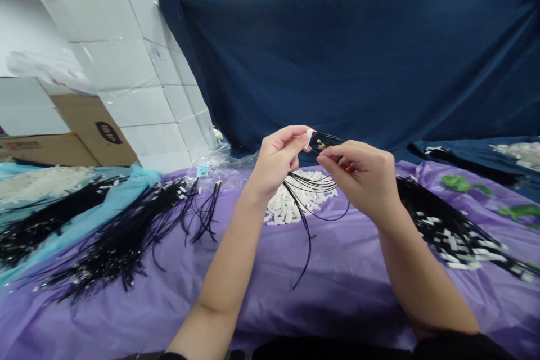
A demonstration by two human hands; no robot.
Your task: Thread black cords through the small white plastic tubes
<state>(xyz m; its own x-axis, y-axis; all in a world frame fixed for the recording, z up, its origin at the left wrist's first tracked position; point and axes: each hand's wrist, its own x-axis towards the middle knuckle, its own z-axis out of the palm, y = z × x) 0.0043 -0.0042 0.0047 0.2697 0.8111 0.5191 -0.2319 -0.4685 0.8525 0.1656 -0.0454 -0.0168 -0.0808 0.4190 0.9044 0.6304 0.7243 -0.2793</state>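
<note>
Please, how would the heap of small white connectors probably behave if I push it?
The heap of white connectors would probably spread apart, since the pieces lie loose. Being oblong, they may slide rather than roll on the purple sheeting.

One left hand (pixel 276 162), one right hand (pixel 363 174). One connector (pixel 309 137) held by the left hand. Three white piles (pixel 291 208): one in the middle, one left, one far right. Four large wire bundles (pixel 118 236): two left, two right. One blue tag (pixel 202 169), one far curtain (pixel 337 62). One white stack (pixel 122 62), four boxes high. Single wires (pixel 310 244): too many to count.
</note>
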